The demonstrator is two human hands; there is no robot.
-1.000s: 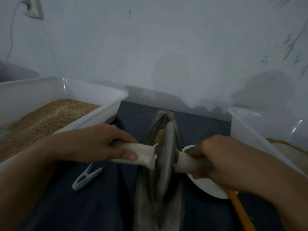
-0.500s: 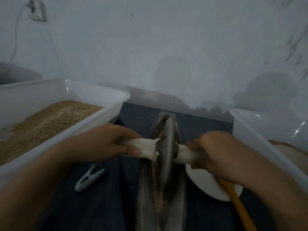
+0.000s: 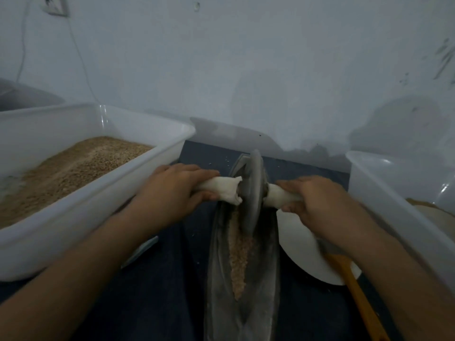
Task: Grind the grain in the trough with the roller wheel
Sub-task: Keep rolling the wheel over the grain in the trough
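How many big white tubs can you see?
2. One white tub sits on the left, holding brown grain. The other tub is on the right, cut off by the picture's edge. More could be outside the view.

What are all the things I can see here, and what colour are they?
Trough: one, dark grey, centre of the table, running away from the camera.
Grain: one strip, pale brown, along the trough bottom.
Roller wheel: one, grey, upright at the trough's far end.
Wheel handles: two, white-wrapped, one on each side of the wheel.
Left tub: one, clear white, left side, holding brown grain.
Right tub: one, clear white, right edge.
Plate: one, white, right of the trough.
Orange handle: one, resting on the plate.
Wall socket: one, top left.
Left hand: grips the left handle.
Right hand: grips the right handle.
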